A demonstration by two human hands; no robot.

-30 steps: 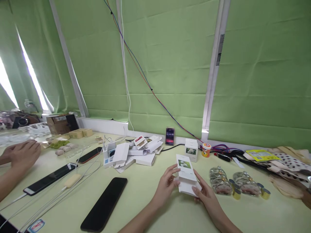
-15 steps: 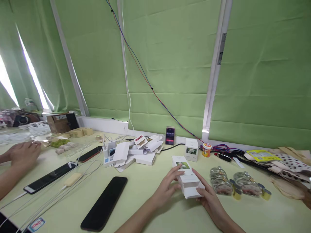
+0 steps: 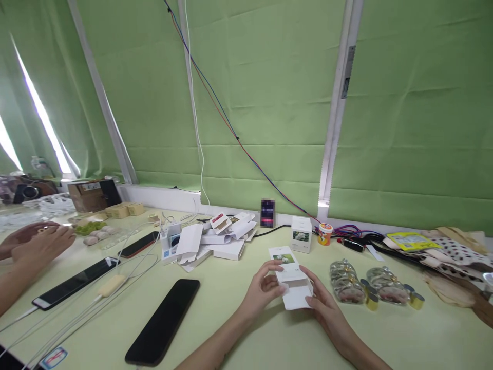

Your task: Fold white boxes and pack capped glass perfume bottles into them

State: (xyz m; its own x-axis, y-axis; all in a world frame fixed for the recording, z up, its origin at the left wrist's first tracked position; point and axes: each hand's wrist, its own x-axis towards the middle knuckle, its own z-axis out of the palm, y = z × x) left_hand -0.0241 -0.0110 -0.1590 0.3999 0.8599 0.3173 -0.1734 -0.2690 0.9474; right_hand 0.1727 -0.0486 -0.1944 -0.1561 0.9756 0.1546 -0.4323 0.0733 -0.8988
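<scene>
The white printed carton (image 3: 296,274) has been tilted so that less of its cavity shows, its near end still unclosed, and is grasped along both edges by the fingers of the left hand (image 3: 260,291) and right hand (image 3: 325,303), at 5 o'clock from the view's centre, over the tabletop (image 3: 227,288).
</scene>
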